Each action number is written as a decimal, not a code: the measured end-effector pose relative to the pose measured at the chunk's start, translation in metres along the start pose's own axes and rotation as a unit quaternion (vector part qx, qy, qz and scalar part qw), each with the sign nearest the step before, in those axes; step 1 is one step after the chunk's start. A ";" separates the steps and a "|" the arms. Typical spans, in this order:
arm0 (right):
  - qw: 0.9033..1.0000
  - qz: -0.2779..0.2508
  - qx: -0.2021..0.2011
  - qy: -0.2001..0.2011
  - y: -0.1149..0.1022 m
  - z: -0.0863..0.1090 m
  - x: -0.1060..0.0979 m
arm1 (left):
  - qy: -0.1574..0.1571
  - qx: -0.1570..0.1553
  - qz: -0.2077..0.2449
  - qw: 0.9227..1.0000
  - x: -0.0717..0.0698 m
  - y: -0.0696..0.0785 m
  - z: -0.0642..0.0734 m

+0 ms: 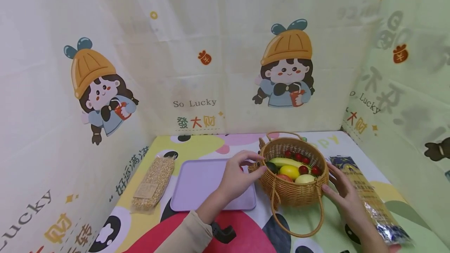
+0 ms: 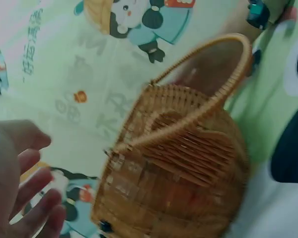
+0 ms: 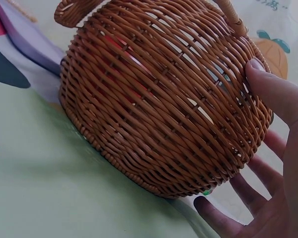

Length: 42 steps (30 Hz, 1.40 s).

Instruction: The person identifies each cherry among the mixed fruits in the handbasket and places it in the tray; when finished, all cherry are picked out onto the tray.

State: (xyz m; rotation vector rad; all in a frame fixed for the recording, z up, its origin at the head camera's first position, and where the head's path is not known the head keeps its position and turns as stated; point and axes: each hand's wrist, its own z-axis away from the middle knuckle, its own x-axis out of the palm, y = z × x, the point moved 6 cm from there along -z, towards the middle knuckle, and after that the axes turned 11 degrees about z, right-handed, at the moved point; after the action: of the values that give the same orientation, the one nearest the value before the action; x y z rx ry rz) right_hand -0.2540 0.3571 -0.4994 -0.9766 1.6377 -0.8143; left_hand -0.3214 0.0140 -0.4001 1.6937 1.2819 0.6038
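Note:
A wicker basket (image 1: 295, 196) stands upright on the patterned cloth, right of centre. Inside it lie a banana (image 1: 286, 162), a lemon (image 1: 289, 172), several red cherries (image 1: 303, 170) and other round fruit. My left hand (image 1: 242, 173) is at the basket's left rim, thumb and fingers apart; in the left wrist view this hand (image 2: 27, 183) has loosely bent fingers. My right hand (image 1: 346, 198) is against the basket's right side. The right wrist view has its thumb (image 3: 273, 89) on the woven wall, fingers spread lower along the far side. One handle (image 1: 313, 231) hangs down in front.
A lilac tray (image 1: 197, 184) lies left of the basket, partly behind my left arm. Farther left is a clear bag of pale kernels (image 1: 154, 180). A long gold and blue packet (image 1: 369, 194) lies at the right. Printed cloth walls (image 1: 225, 69) stand around the table.

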 end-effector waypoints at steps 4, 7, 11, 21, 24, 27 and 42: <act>1.000 0.005 0.005 -0.003 0.000 -0.002 0.000 | -0.064 0.029 -0.020 0.997 0.020 0.016 -0.014; 1.000 0.002 0.011 -0.006 0.001 -0.002 -0.001 | -0.136 0.009 -0.042 0.990 0.037 0.021 -0.029; 1.000 -0.007 0.020 -0.010 0.003 -0.002 0.000 | -0.234 -0.022 -0.079 0.969 0.059 0.019 -0.053; 1.000 -0.019 0.023 -0.007 0.005 -0.001 -0.001 | -0.346 -0.125 -0.166 0.915 0.094 -0.014 -0.107; 1.000 -0.020 0.023 -0.005 0.005 -0.001 0.001 | -0.358 -0.169 -0.164 0.903 0.098 -0.025 -0.114; 1.000 -0.015 0.024 -0.005 0.004 -0.002 0.003 | -0.366 -0.221 -0.136 0.894 0.102 -0.033 -0.117; 0.999 -0.029 0.019 -0.005 0.006 0.000 0.007 | -0.380 -0.272 -0.131 0.874 0.128 -0.058 -0.119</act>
State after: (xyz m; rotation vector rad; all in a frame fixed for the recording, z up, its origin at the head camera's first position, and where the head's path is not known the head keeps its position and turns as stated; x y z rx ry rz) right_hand -0.2562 0.3536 -0.5077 -1.0050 1.5854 -0.8749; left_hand -0.4018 0.1793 -0.4109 1.0714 0.6540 0.0756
